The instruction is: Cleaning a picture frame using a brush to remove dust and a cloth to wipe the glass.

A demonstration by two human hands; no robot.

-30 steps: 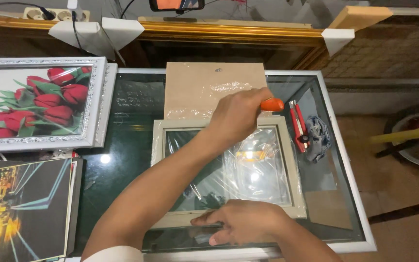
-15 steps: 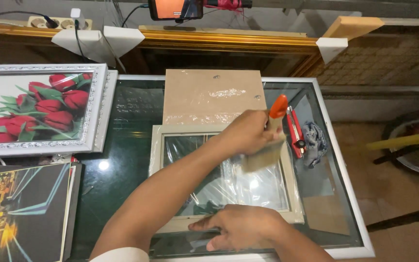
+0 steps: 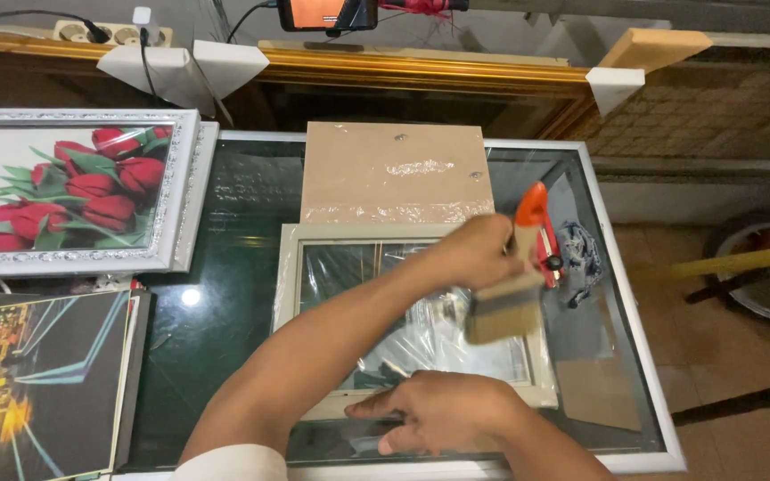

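My left hand [image 3: 470, 254], reaching across from the lower left, was clenched around the orange handle of a wide paintbrush [image 3: 510, 285], whose long axis ran steeply from the handle tip at upper right down to the bristles at lower left. The bristles hung over the right part of the cream picture frame [image 3: 289, 276], above its plastic-covered glass; whether they touched the film I could not tell, the brush being blurred. The frame lay flat on the glass-topped bench [image 3: 225, 312], its long sides running left to right, directly below that hand. My right hand [image 3: 443, 410] lay on the frame's near edge, fingers [image 3: 376, 405] released and spread flat, pressing rather than grasping. It was the nearer hand to that rail; the left was nearer the glass. A brown backing board [image 3: 394, 174] lay just beyond the frame, touching its far edge.
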